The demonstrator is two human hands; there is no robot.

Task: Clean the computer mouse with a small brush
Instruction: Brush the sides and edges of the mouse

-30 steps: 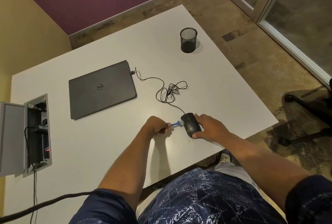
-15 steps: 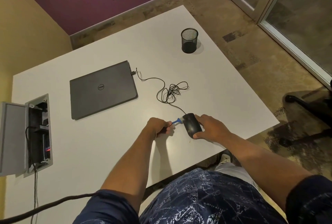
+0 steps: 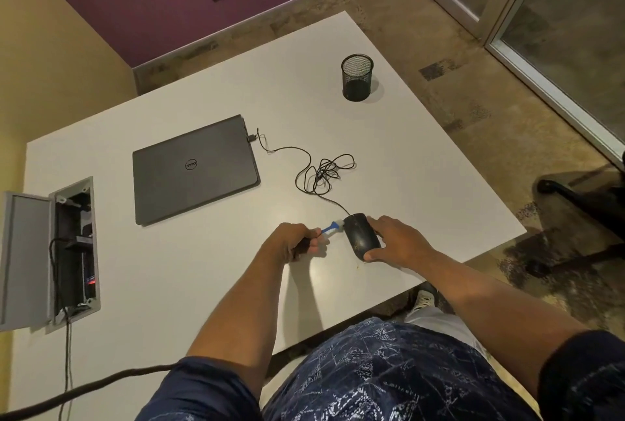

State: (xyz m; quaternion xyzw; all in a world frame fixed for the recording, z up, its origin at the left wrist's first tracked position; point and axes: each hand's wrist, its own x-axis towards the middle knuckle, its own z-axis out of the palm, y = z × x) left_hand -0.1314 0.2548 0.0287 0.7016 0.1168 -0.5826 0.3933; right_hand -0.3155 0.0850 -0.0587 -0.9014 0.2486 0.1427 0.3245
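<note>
We are holding the mouse point(image 3: 361, 234) down near the tabletop's point(image 3: 203, 268) front edge, toward its right corner; our right hand point(image 3: 397, 242) is curling over its right side, thumb at its near end. Our left hand point(image 3: 293, 240) is gripping the brush point(image 3: 329, 227), bristles touching the mouse's far left flank; its long axis is running front to back, so we are probably sweeping along it, cable point(image 3: 321, 174) trailing away.

The closed laptop point(image 3: 194, 168) on the tabletop point(image 3: 406, 150) bears a round "DELL" logo point(image 3: 191, 164) on its lid, seen upside down.
</note>
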